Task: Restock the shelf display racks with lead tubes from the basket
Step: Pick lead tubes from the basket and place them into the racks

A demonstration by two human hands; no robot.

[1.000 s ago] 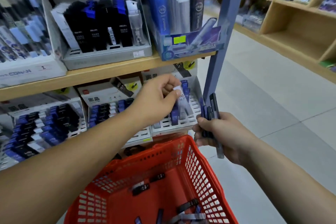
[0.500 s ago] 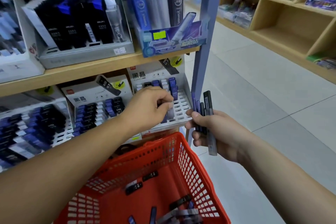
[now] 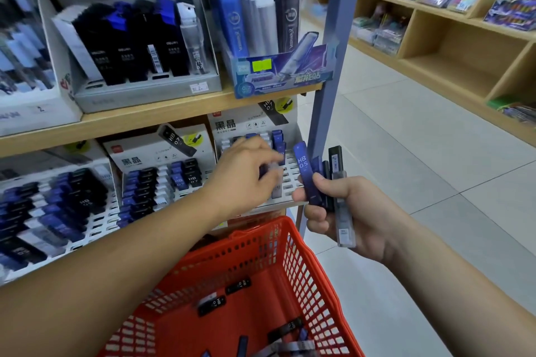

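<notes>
The left hand (image 3: 246, 174) reaches to the lower shelf, its fingers pinched round a small pale-and-blue lead tube (image 3: 274, 182). The tube is blurred and held against a white slotted plastic display rack (image 3: 290, 172). Just beside it, the right hand (image 3: 356, 211) has its fingers curled round a fan of slim lead tubes (image 3: 304, 174): a blue one printed HB 0.5 in front, darker ones behind and a longer clear one with a black cap. Below both hands sits a red plastic mesh basket (image 3: 307, 269), with more loose dark tubes (image 3: 211, 304) scattered on its floor. The rack stands at the right end of a pale wooden shelf unit (image 3: 145, 122), next to a blue metal upright post (image 3: 327, 81). Blue tubes fill its back rows and bare white slots show in front. The step in hand appears to be seating one tube in this rack. The next move likely calls for lining the tube up over a free slot of its own grade, pressing it in upright, then drawing another from the right hand's bundle.
</notes>
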